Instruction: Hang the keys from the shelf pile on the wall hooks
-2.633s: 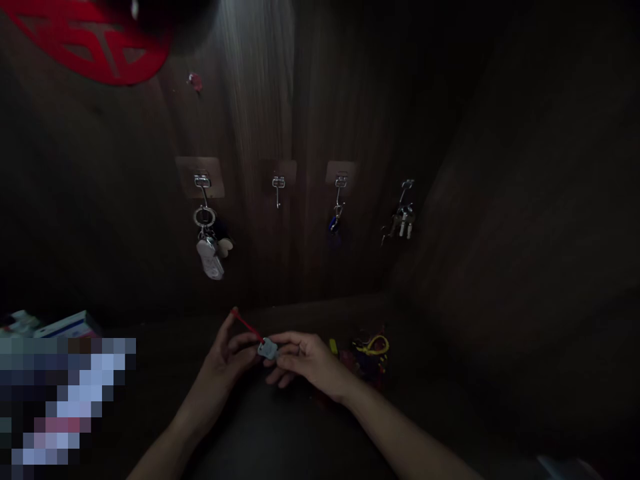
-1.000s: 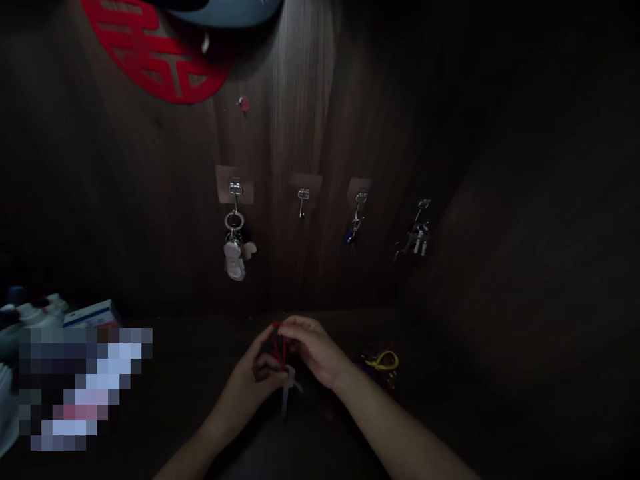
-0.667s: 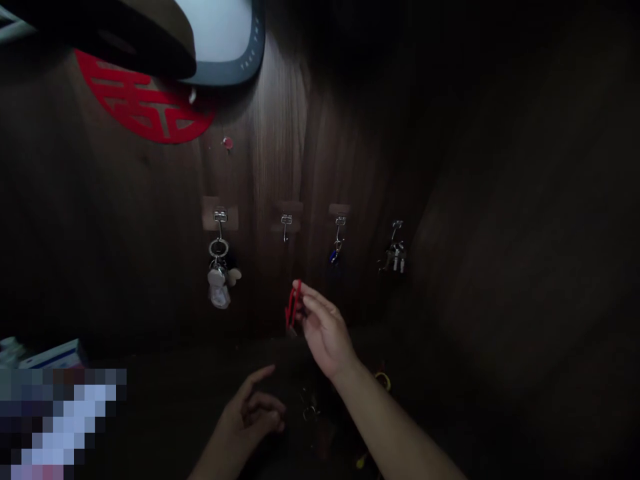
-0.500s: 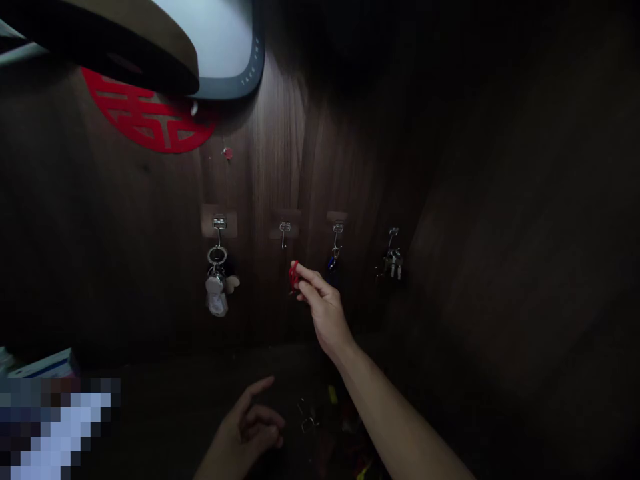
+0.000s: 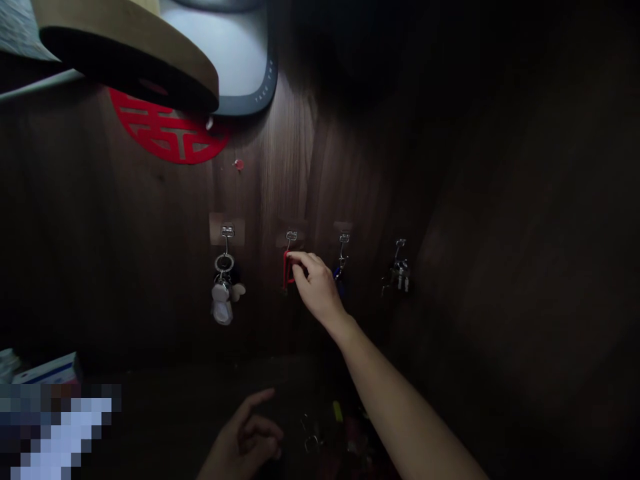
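Note:
My right hand pinches a red cord at the second wall hook. The cord's top loop is level with the hook's lower end; fingers hide whether it is on the hook. Something small and dark hangs at the cord's bottom, too dim to name. Low in the view, my left hand is held in the air with its index finger stretched out, the others loosely bent and nothing in it. Left of the cord, a key ring with pale pendants hangs on its own hook.
A blue item hangs from the third hook, and a bunch of keys from the fourth. Red paper-cut decoration and a pale board are above. Below lie metal rings and a yellow item. A box stands left.
My right hand has brought the red cord up to the second hook, and the cord now hangs longer. My left hand has barely moved. The whole view has shifted slightly.

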`<state>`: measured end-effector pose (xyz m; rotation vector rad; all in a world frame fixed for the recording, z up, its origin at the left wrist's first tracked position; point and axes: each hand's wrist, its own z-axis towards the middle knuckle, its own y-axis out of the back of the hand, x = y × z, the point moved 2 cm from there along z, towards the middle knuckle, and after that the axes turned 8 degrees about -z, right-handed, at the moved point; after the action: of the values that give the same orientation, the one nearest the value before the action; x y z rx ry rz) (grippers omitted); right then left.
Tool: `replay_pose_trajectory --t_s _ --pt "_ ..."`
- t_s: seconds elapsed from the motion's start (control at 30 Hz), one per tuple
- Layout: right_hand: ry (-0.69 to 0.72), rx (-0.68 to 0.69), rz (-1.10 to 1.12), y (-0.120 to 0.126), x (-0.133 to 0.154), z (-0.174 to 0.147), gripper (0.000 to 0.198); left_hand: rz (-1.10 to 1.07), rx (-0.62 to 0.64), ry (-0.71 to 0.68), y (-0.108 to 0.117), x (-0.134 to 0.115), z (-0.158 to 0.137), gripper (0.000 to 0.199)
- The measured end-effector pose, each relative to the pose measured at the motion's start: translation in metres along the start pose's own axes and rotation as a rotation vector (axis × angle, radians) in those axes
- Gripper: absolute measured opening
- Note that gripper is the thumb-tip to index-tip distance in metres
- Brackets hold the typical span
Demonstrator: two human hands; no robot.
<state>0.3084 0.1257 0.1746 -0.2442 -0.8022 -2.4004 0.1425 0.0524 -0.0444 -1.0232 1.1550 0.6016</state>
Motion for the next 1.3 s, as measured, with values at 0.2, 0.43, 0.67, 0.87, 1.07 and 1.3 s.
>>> replay_pose_trajectory --t_s 0.2,0.43,0.67,0.87,1.07,1.3 --pt "0.027 0.018 -0.059 0.006 -0.005 -0.010 0.032 0.030 -0.048 0.014 -0.003 -0.007 0.000 0.055" --pt "-0.002 0.154 -0.046 0.014 -0.021 -0.047 0.028 0.176 -0.105 0.093 -0.006 -0.026 -0.001 0.045" --pt "-0.118 0.354 -0.076 0.024 -0.045 -0.102 0.025 0.380 -0.078 0.109 -0.007 -0.028 0.000 0.032" --pt "-0.277 0.537 -0.045 0.032 -0.063 -0.148 0.022 0.491 -0.043 0.111 -0.010 -0.029 -0.004 0.029" --pt "-0.352 0.704 -0.018 0.036 -0.078 -0.176 0.014 0.585 -0.018 0.096 -0.010 -0.023 -0.004 0.027" --pt "-0.228 0.878 -0.012 0.034 -0.079 -0.185 0.016 0.762 0.040 0.008 -0.010 -0.021 -0.004 0.022"
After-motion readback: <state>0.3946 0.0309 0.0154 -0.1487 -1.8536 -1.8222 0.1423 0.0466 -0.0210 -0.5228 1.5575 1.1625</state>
